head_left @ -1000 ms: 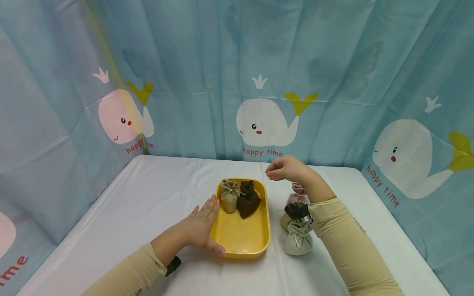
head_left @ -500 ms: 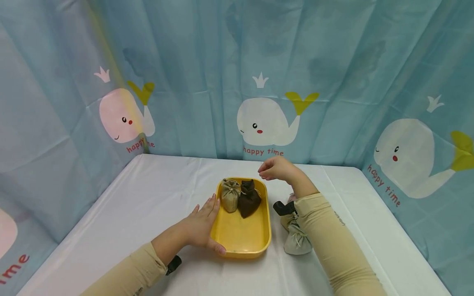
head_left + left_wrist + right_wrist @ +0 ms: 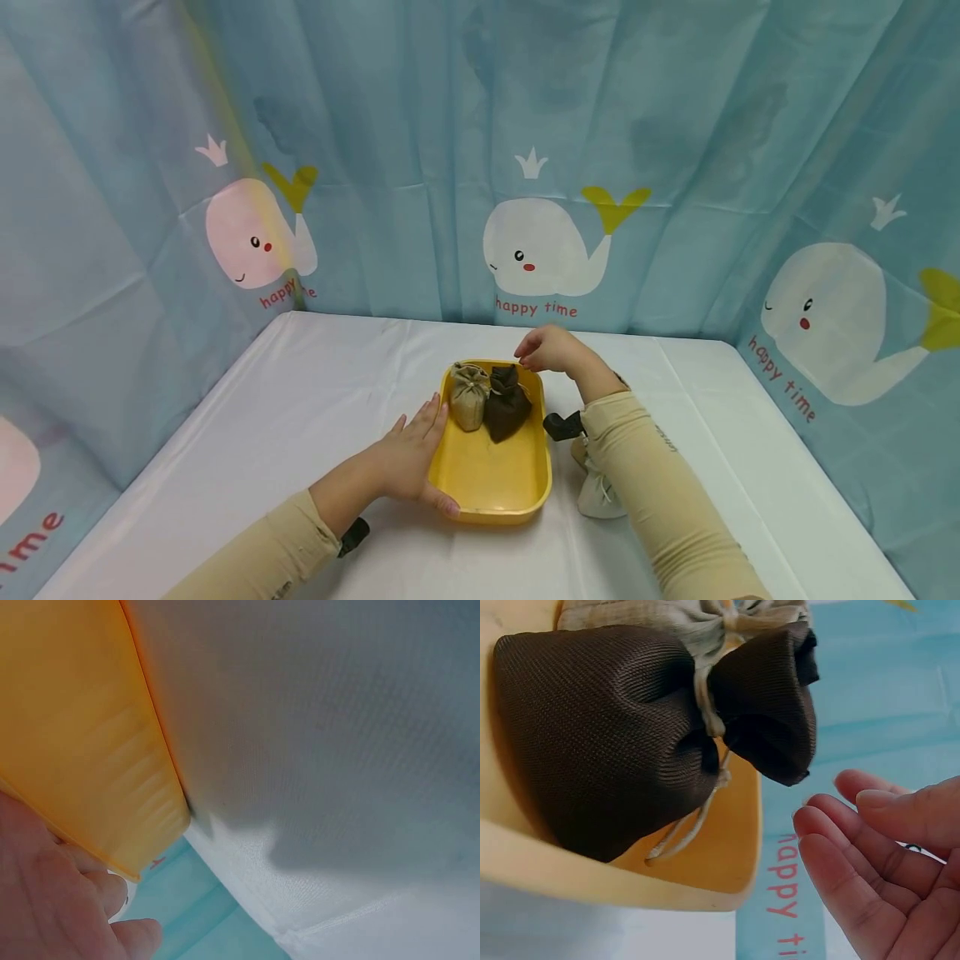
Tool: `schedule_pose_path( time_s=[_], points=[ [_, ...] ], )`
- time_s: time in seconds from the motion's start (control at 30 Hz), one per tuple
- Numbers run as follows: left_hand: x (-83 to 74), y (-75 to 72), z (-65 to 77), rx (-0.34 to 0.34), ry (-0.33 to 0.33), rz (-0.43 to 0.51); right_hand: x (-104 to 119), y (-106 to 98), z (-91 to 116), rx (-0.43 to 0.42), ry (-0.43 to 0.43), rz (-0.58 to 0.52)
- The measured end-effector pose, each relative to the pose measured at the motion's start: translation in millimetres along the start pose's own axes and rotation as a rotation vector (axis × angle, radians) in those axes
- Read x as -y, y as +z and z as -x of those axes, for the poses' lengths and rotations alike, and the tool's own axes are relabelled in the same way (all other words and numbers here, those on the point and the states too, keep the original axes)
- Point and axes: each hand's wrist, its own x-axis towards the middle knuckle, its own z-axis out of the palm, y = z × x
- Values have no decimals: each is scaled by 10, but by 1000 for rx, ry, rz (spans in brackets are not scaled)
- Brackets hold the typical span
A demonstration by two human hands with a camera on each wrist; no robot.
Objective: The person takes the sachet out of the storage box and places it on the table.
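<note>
A yellow plastic tray (image 3: 491, 487) holds two drawstring pouches at its far end: a beige one (image 3: 468, 406) and a dark brown one (image 3: 508, 414). My left hand (image 3: 408, 458) rests along the tray's left rim, fingers straight and thumb at the near corner. Past the tray's far right corner, my right hand (image 3: 551, 350) hovers with nothing in it. In the right wrist view, its loosely bent fingers (image 3: 847, 889) and thumb stand just apart from the gathered top of the brown pouch (image 3: 600, 735).
Right of the tray, a pale grey pouch (image 3: 598, 497) and a beige pouch (image 3: 578, 452) sit on the white tablecloth (image 3: 315, 400), partly covered by my right forearm (image 3: 645, 467). A blue whale-print curtain (image 3: 405, 167) closes off the back and sides.
My right hand has moved left and slightly down, from right of the tray to its far right corner. My right forearm now hides the pink pouch. The left hand stays on the rim.
</note>
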Motion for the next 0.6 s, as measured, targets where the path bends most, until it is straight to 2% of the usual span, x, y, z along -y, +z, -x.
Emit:
schedule_pose_path(
  time_s=[0.6],
  points=[
    [0, -15, 0, 8, -2, -21, -45, 125, -73, 7, 16, 93]
  ],
)
